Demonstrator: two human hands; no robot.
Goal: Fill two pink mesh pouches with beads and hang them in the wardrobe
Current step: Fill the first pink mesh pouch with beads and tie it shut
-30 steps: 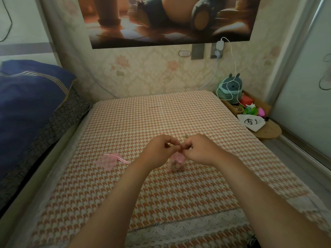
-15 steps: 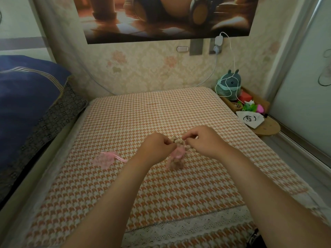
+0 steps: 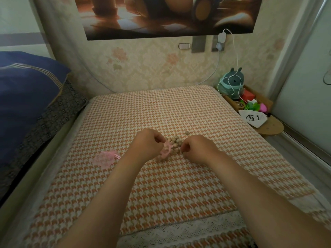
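A pink mesh pouch (image 3: 165,152) with beads inside lies on the bed, its top pinched in my left hand (image 3: 147,144). A small pile of tan beads (image 3: 176,141) sits on the bedspread just behind it, between my hands. My right hand (image 3: 196,149) rests at the right edge of that pile with its fingers curled and pinched on beads; the fingertips are partly hidden. A second pink mesh pouch (image 3: 104,158) with a ribbon lies flat to the left, apart from both hands.
The bed has an orange houndstooth bedspread (image 3: 179,185) with a lace hem at the front. A blue pillow (image 3: 26,97) is at the left. A small wooden stand (image 3: 272,127) with a plush toy (image 3: 232,83) and a white pouch is at the right, next to a sliding door.
My hands have parted and come down to the bedspread. The pouch they held up between them now lies beside my left hand, and the bead pile shows between my hands.
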